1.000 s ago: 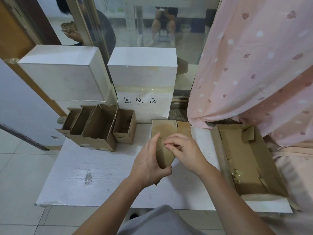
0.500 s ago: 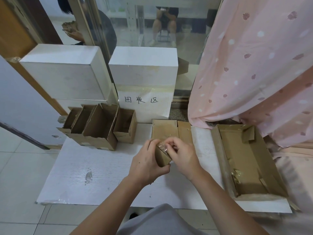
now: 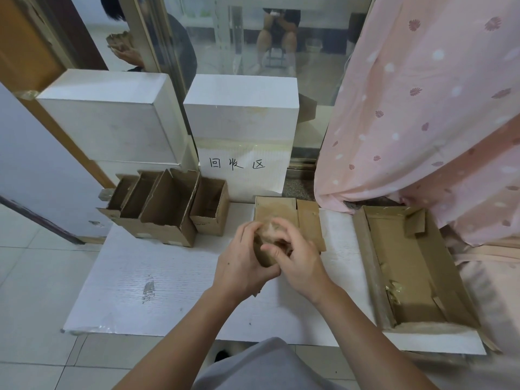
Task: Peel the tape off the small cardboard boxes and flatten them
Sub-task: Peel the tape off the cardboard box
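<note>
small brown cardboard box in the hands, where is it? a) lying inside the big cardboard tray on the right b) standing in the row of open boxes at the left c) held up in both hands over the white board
c: the small brown cardboard box is gripped between the left hand and the right hand, over the white board.
</note>
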Available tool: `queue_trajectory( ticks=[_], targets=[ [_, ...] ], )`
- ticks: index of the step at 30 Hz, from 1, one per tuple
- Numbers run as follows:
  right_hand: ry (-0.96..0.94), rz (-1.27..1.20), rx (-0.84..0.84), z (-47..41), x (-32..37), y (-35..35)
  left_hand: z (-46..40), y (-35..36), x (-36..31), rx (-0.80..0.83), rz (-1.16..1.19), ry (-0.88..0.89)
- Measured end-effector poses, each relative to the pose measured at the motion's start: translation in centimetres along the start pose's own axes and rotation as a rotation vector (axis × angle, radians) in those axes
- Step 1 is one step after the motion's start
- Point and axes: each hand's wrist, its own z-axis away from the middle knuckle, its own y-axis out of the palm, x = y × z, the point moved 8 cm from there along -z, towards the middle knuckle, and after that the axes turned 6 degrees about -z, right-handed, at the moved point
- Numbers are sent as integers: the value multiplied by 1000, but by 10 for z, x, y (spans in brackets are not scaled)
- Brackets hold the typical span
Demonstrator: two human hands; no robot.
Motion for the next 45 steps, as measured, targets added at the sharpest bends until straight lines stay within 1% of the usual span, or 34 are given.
queue_trajectory(
  ticks=[3, 5, 7, 9, 13, 15, 19, 22, 24, 27, 29, 32, 34, 36, 38, 41, 45],
  targets=[
    [20, 2, 23, 0, -5, 1, 0, 1, 2, 1, 5, -10],
    [-25, 89, 8, -1, -7, 1, 0, 2, 3, 11, 11, -4],
    [-129, 157, -51, -2, -4, 0, 1, 3, 1, 13, -2, 5],
    [-198, 161, -113, -1, -3, -2, 3, 4, -2, 11, -9, 11],
    [-225, 163, -219, 2, -3, -9, 4, 4, -7, 5, -2, 27],
    [-258, 184, -224, 3, -2, -8, 3, 4, -8, 9, -6, 32],
    [-302, 319, -165, 4, -5, 0, 1, 2, -11, 14, 6, 54],
    [-275, 344, -77, 1, -9, 3, 0, 2, -10, 23, -6, 54],
    [-253, 324, -20, -1, -8, 3, 0, 3, -8, 20, -10, 53],
    [-192, 271, 23, -3, -9, 2, 0, 3, -5, 24, 7, 31],
    [-144, 223, -7, -5, -13, 1, -1, 2, -5, 25, -11, 27],
    [-16, 33, -127, -9, -19, -8, 0, 3, -8, 17, -78, 62],
    [41, -39, -170, -9, -22, -11, 0, 4, -9, 19, -103, 78],
    [36, -18, -177, -8, -20, -10, -2, 2, -9, 4, -119, 88],
    [29, 77, -173, -9, -20, -8, -4, 1, -10, -12, -116, 90],
    [77, 121, -152, -10, -24, -7, -5, 0, -11, -24, -106, 81],
    [-40, 129, -111, -13, -13, -6, -4, 0, -9, -37, -121, 92]
  ],
)
